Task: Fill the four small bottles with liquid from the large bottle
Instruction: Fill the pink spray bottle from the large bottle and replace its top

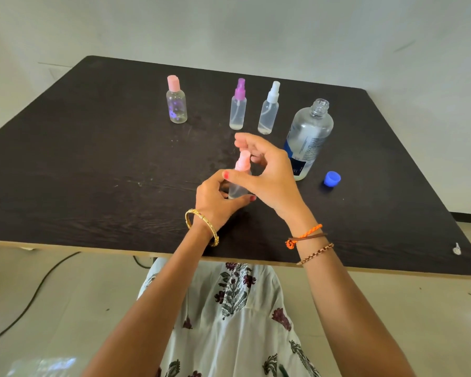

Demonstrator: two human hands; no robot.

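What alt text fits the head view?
A person's left hand grips a small clear spray bottle with a pink top on a dark wooden table while the right hand pinches its top. Behind stand three more small bottles, an uncapped large clear bottle and its blue plastic cap.

The left hand (pixel 218 198) and right hand (pixel 267 170) cover much of the pink-topped spray bottle (pixel 241 165), hiding its base and liquid level. Print on the large bottle (pixel 309 137) label is too small to read. The picture's edges cut off the dark table (pixel 93 159) at both sides.
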